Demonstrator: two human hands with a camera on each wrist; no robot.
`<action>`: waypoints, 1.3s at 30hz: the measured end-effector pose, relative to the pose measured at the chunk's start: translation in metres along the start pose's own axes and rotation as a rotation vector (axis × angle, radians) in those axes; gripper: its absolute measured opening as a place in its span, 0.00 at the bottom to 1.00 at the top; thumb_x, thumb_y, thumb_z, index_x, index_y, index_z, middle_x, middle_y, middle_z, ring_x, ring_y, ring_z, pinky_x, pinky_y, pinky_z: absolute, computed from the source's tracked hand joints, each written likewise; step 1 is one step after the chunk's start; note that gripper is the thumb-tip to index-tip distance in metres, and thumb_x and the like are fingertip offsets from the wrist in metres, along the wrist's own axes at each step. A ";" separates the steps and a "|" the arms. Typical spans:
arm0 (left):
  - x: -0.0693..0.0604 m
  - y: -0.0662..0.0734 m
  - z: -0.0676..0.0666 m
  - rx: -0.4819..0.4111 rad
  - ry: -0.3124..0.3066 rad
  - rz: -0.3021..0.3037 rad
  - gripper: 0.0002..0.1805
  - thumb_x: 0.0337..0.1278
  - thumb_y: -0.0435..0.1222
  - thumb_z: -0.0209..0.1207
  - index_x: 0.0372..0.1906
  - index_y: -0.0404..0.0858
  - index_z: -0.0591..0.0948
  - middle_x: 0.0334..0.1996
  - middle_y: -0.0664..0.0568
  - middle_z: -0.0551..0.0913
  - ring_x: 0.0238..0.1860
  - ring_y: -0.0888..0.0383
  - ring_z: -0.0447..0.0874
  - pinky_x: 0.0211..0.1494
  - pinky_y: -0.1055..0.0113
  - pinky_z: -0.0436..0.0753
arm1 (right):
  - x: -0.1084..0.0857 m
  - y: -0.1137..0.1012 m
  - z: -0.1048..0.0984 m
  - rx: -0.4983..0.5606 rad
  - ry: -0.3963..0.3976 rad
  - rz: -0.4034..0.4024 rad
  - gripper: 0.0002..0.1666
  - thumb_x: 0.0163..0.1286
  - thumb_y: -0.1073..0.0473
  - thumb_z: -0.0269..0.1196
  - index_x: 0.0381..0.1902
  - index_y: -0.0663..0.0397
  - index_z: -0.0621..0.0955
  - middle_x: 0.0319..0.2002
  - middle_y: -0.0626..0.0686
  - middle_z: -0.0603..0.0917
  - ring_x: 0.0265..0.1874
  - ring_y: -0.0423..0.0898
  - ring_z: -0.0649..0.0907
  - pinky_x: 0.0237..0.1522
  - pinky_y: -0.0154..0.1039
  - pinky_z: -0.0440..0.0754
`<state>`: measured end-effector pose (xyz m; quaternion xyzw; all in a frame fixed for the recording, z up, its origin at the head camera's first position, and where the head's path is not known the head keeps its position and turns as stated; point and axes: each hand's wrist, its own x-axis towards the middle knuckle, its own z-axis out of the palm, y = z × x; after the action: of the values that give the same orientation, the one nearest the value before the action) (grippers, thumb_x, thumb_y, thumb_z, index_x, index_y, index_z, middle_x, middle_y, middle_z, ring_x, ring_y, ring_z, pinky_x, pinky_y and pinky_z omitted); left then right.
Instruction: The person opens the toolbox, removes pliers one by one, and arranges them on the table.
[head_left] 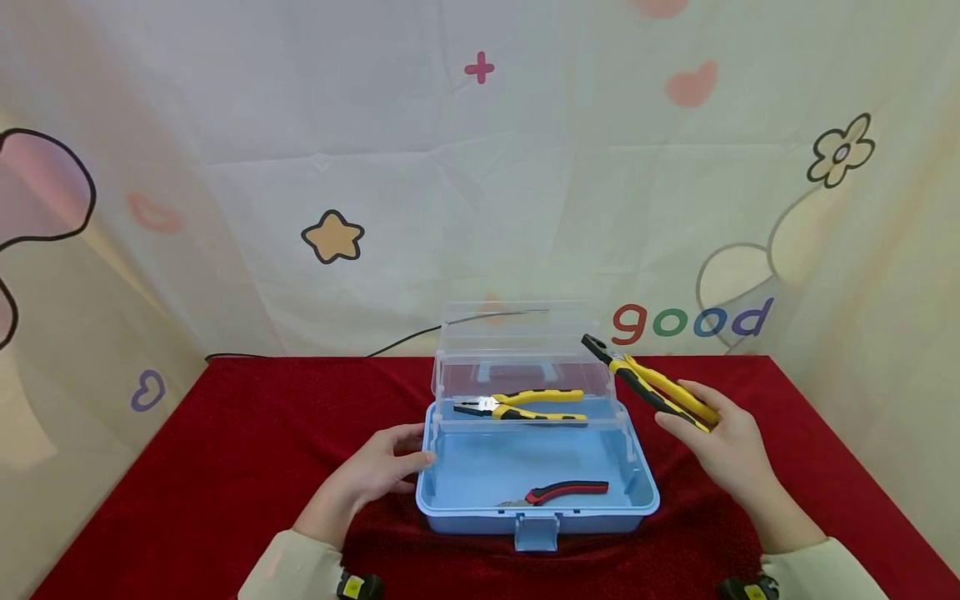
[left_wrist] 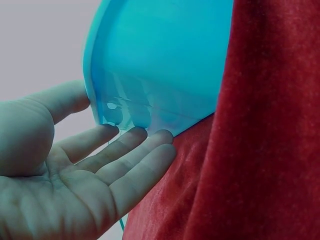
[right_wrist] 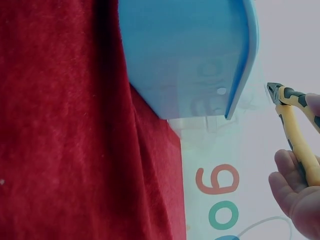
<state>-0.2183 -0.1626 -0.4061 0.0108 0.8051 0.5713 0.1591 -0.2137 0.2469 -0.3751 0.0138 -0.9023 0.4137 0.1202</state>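
Note:
A light blue toolbox point(head_left: 536, 523) with its clear lid point(head_left: 525, 350) raised stands on the red cloth. Inside it, yellow-and-black pliers point(head_left: 540, 397) lie at the back, seen through the lid, and red-and-black pliers point(head_left: 567, 492) near the front wall. My left hand point(head_left: 375, 462) rests at the box's left side, thumb on the rim, fingers against the outer wall point(left_wrist: 160, 75), loosely extended. To the right of the box, my right hand point(head_left: 723, 437) holds a second pair of yellow-and-black pliers point(head_left: 648, 383) by the handles, raised, jaws pointing up and left; the right wrist view shows these pliers point(right_wrist: 295, 125) too.
Red cloth point(head_left: 300, 417) covers the table around the box. Behind it hangs a pale curtain point(head_left: 390, 125) with printed shapes and the word "good". A thin dark cable point(head_left: 405, 337) runs near the table's back edge. The box's latch point(head_left: 536, 533) hangs at the front.

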 end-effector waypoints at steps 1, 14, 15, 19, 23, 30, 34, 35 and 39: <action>0.000 0.000 0.000 0.000 -0.001 0.001 0.29 0.60 0.35 0.60 0.66 0.35 0.67 0.59 0.39 0.74 0.47 0.51 0.81 0.45 0.52 0.85 | -0.001 0.001 -0.001 0.001 0.002 0.005 0.39 0.63 0.46 0.63 0.67 0.58 0.66 0.55 0.65 0.72 0.48 0.55 0.72 0.31 0.25 0.78; 0.000 0.002 0.001 -0.010 -0.010 -0.012 0.29 0.60 0.35 0.59 0.66 0.35 0.67 0.59 0.40 0.74 0.46 0.52 0.81 0.45 0.53 0.85 | -0.008 0.011 -0.011 -0.032 0.023 0.054 0.40 0.63 0.45 0.63 0.67 0.58 0.65 0.56 0.66 0.71 0.48 0.55 0.70 0.29 0.26 0.78; -0.001 0.002 0.001 -0.009 -0.010 -0.012 0.29 0.60 0.35 0.59 0.66 0.35 0.67 0.59 0.40 0.74 0.46 0.52 0.81 0.45 0.53 0.85 | -0.008 0.012 -0.012 -0.035 0.023 0.056 0.40 0.63 0.45 0.63 0.67 0.58 0.65 0.55 0.66 0.71 0.47 0.55 0.70 0.28 0.26 0.78; -0.002 0.002 0.001 -0.006 -0.006 -0.007 0.29 0.60 0.35 0.59 0.66 0.35 0.67 0.58 0.39 0.74 0.45 0.52 0.81 0.45 0.53 0.85 | -0.010 0.015 -0.017 -0.040 0.026 0.057 0.40 0.64 0.45 0.63 0.67 0.58 0.66 0.55 0.66 0.71 0.47 0.54 0.70 0.28 0.27 0.77; -0.002 0.002 0.001 0.000 0.003 -0.006 0.29 0.60 0.35 0.59 0.66 0.35 0.67 0.58 0.40 0.75 0.45 0.52 0.81 0.45 0.53 0.85 | -0.013 0.018 -0.020 -0.039 0.025 0.061 0.40 0.64 0.45 0.63 0.67 0.59 0.66 0.56 0.66 0.71 0.47 0.55 0.70 0.27 0.27 0.78; -0.001 0.003 0.002 0.007 0.013 -0.013 0.29 0.59 0.36 0.60 0.65 0.36 0.68 0.58 0.41 0.75 0.45 0.52 0.81 0.44 0.53 0.85 | -0.016 0.023 -0.024 -0.065 0.039 0.056 0.40 0.63 0.44 0.63 0.66 0.59 0.67 0.54 0.66 0.72 0.46 0.54 0.70 0.27 0.28 0.78; -0.002 0.003 0.001 0.010 0.010 -0.013 0.29 0.59 0.36 0.60 0.65 0.36 0.68 0.58 0.40 0.75 0.45 0.52 0.81 0.44 0.53 0.85 | -0.018 0.026 -0.025 -0.081 0.028 0.068 0.40 0.63 0.44 0.63 0.66 0.60 0.67 0.55 0.66 0.72 0.46 0.55 0.70 0.27 0.27 0.77; -0.002 0.003 0.001 0.011 0.009 -0.011 0.29 0.59 0.36 0.60 0.66 0.36 0.68 0.58 0.40 0.74 0.46 0.52 0.81 0.44 0.53 0.85 | -0.019 0.027 -0.025 -0.083 0.023 0.073 0.40 0.63 0.44 0.63 0.66 0.61 0.67 0.55 0.67 0.72 0.46 0.55 0.70 0.27 0.27 0.77; -0.002 0.002 0.001 0.011 0.009 -0.009 0.30 0.59 0.36 0.60 0.66 0.35 0.68 0.58 0.40 0.74 0.46 0.52 0.81 0.44 0.53 0.85 | -0.021 0.031 -0.027 -0.092 0.004 0.091 0.41 0.63 0.43 0.62 0.66 0.61 0.66 0.55 0.67 0.72 0.46 0.55 0.70 0.27 0.28 0.77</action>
<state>-0.2168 -0.1610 -0.4042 0.0056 0.8091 0.5660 0.1581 -0.1921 0.2854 -0.3858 -0.0336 -0.9198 0.3769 0.1038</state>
